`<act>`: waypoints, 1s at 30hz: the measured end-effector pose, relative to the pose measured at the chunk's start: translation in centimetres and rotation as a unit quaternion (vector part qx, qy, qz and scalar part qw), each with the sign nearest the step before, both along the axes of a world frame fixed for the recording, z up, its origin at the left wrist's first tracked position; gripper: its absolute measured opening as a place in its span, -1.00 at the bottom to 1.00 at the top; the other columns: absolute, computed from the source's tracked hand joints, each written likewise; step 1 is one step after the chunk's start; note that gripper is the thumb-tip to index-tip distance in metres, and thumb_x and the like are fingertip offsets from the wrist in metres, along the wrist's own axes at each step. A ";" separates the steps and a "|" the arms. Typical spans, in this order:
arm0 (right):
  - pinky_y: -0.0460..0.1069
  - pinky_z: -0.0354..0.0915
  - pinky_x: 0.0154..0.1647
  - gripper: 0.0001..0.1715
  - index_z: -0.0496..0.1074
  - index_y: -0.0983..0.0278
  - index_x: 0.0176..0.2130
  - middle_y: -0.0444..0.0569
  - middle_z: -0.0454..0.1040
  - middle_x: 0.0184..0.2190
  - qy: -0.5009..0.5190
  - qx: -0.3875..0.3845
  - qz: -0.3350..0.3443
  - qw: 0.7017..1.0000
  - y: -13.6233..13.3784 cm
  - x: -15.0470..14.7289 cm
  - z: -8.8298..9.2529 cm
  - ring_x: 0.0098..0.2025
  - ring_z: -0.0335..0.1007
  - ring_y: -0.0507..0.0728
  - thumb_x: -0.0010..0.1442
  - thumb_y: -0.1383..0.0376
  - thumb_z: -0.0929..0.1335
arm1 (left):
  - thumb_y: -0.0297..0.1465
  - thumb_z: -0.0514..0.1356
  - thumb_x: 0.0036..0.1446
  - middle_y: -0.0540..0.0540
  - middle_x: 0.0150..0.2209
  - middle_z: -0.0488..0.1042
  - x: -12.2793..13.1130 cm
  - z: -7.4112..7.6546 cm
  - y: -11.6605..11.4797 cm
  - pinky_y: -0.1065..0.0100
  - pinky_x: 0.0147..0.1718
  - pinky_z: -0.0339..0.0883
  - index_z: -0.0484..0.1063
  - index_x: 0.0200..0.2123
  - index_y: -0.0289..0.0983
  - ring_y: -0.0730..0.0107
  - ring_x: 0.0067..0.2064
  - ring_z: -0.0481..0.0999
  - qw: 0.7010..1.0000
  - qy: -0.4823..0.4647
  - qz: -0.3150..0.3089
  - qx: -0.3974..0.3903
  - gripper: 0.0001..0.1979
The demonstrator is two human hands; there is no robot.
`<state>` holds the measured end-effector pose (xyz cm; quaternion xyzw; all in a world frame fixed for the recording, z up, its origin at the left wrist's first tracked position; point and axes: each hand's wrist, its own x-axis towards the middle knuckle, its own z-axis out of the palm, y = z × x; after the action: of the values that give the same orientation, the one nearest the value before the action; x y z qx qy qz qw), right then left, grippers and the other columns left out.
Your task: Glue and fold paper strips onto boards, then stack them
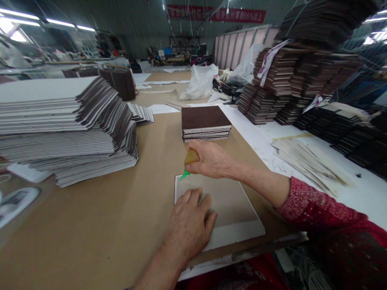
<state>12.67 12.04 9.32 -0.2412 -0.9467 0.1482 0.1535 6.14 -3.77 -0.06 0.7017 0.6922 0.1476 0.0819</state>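
A pale rectangular panel (232, 205) lies flat near the front edge of the brown-covered table. My right hand (208, 158) is wrapped round a yellowish squeeze bottle (191, 157), whose green nozzle points down at the panel's far left corner. My left hand (192, 219) rests on the panel's left part with its fingers spread, holding nothing. Just beyond my right hand sits a small stack of dark brown panels (206, 117) with pale layers showing at its front side.
Tall piles of white and brown panels (99, 133) stand at the left. Bundled brown stacks (281, 76) rise at the right, near black pieces (347, 133) and thin pale strips (308, 161). A clear plastic bag (200, 81) lies farther back.
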 end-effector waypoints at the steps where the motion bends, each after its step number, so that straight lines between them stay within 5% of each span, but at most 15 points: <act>1: -0.04 0.04 -0.44 -0.70 0.31 0.23 -0.22 -0.06 0.48 -0.27 0.001 -0.003 0.000 1.000 0.0 -0.1 0.0 -0.32 0.33 0.12 0.04 0.18 0.39 | -0.23 0.02 0.26 -0.21 0.13 0.33 0.0 0.0 0.0 -0.06 0.14 0.27 0.35 0.07 -0.18 0.02 0.16 0.26 1.000 0.001 0.000 0.000 -0.64; 30: -0.02 -0.04 -0.53 -0.62 0.38 0.20 -0.17 -0.10 0.42 -0.47 -0.060 -0.016 -0.087 0.994 2.8 5.2 0.8 -0.47 0.26 0.10 0.01 0.12 0.42 | -0.25 0.02 0.27 -0.18 0.14 0.30 -0.1 -0.6 0.0 -0.03 0.17 0.25 0.31 0.13 -0.17 0.07 0.15 0.24 1.000 0.013 -0.005 0.002 -0.61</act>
<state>17.84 14.82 10.13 -0.3331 -0.9274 0.1345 0.1045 6.05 -3.77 -0.69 0.7070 0.6896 0.1392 0.0721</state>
